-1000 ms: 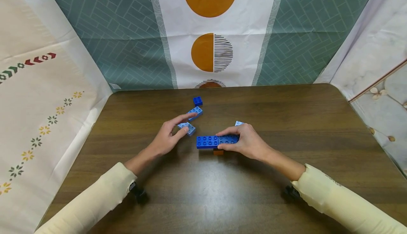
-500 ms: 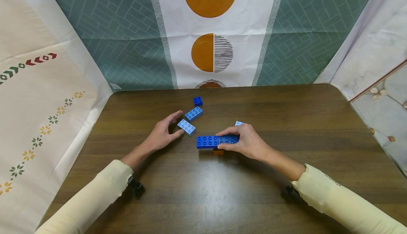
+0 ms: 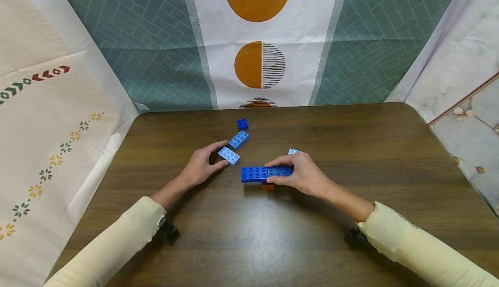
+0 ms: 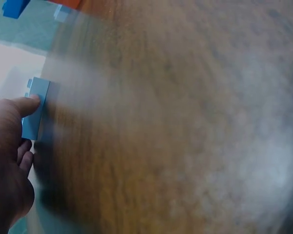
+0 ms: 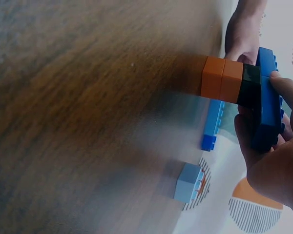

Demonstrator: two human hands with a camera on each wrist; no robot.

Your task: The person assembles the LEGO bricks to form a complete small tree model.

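My left hand [image 3: 196, 165] has its thumb at the near side of a light blue toy brick [image 3: 230, 157] and its index finger at the far side. In the left wrist view the thumb lies across the side of that brick [image 4: 36, 109]. My right hand [image 3: 309, 175] grips a blue brick [image 3: 280, 171], its thumb and index finger on opposite sides. A darker blue brick [image 3: 254, 174] sits end to end with it. Both top a stack with a black brick [image 5: 249, 85] beneath and orange bricks [image 5: 222, 79] at the base.
A medium blue brick [image 3: 239, 139] lies just behind the left fingertips, with a small dark blue brick [image 3: 242, 124] farther back. Another pale blue brick [image 3: 293, 151] is partly hidden behind the right hand. The wooden table [image 3: 351, 148] ends at a hanging cloth [image 3: 163, 61].
My left hand first drew back leftward from over the bricks, then closed in around the light blue brick. The medium blue brick shifted slightly. My right hand and the stack have stayed put.
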